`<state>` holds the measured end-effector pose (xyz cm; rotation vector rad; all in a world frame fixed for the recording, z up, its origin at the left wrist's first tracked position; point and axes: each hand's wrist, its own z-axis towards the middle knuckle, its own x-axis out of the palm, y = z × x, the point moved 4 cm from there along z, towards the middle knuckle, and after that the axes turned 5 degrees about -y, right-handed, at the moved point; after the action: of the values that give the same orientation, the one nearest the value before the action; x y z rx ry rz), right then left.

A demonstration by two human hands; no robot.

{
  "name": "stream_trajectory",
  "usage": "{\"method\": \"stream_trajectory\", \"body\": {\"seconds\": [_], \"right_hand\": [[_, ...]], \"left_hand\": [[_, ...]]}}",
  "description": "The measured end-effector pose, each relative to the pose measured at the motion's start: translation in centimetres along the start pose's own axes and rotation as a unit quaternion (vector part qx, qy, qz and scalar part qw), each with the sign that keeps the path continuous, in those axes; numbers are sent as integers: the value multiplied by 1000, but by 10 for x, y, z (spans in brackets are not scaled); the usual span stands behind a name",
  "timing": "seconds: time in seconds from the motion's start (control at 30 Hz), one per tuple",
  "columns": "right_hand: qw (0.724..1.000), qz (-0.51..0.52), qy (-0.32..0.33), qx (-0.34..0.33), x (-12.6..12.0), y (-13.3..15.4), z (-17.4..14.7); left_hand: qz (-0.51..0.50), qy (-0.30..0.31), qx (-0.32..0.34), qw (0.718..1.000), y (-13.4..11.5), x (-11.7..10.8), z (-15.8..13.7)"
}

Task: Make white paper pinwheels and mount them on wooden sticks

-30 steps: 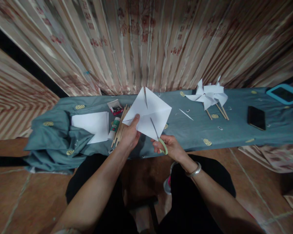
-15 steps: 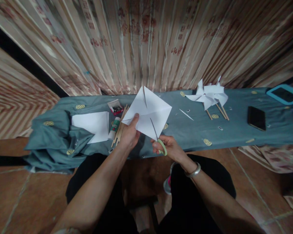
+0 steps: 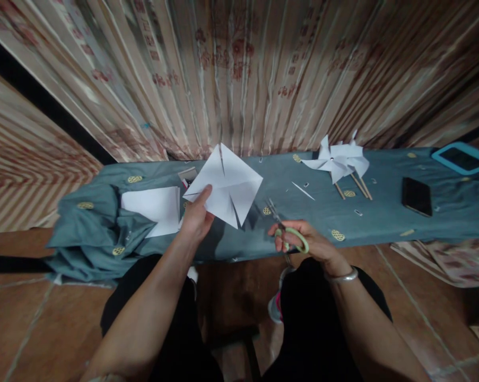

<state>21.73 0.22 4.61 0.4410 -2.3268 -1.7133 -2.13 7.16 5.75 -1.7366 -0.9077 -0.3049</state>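
Observation:
A white square of paper (image 3: pixel 239 183) is pinched at its left side by my left hand (image 3: pixel 198 215), thumb on top. Slits run inward from its corners; the near one gapes. My right hand (image 3: pixel 297 236) has its fingers in the handles of green-handled scissors (image 3: pixel 303 241), whose blades point up and left, apart from the paper. Under and behind the left hand, a small box (image 3: pixel 188 175) is partly covered, and the wooden sticks and glue stick are hidden.
A stack of white paper (image 3: pixel 155 207) lies left, partly under bunched cloth (image 3: pixel 99 217). White paper pinwheels on sticks (image 3: pixel 338 162), a paper sliver (image 3: pixel 303 190), a black phone (image 3: pixel 417 196) and a blue-framed tablet (image 3: pixel 462 158) lie right. A pleated curtain (image 3: pixel 239 79) hangs behind.
The scissors have come out of the paper's near slit and moved right with my right hand. My left hand has shifted the paper left, over the sticks and glue stick.

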Motion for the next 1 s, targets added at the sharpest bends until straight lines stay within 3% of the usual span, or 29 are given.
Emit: {"method": "stream_trajectory", "body": {"seconds": [0.07,0.17,0.23,0.5,0.6,0.7,0.8,0.9,1.0], "right_hand": [[994,27,-98,-40,-15,1,4],[958,44,-264,-107,-33,2,9],[942,27,-307,-134,-36,5,11],[977,55,-192,-69,-16,6,18],[981,72,-176,-43,-11,2,21],[969,97,-219,-56,-14,1,26],[940,122,-306,-88,-21,2,31],[911,148,-370,-111,-22,3,36],[899,152,-389,-131,-18,5,42]], "left_hand": [[38,21,-13,999,3,-2,-1],[97,58,-34,993,12,-2,-6],[128,82,-36,988,17,-1,-10],[249,115,-106,956,45,-7,-17],[234,126,-110,958,46,-3,-17],[154,146,-116,970,42,5,-18],[93,195,-148,965,40,13,-22],[88,219,-160,958,43,15,-29],[118,233,-128,957,49,16,-38]]}}
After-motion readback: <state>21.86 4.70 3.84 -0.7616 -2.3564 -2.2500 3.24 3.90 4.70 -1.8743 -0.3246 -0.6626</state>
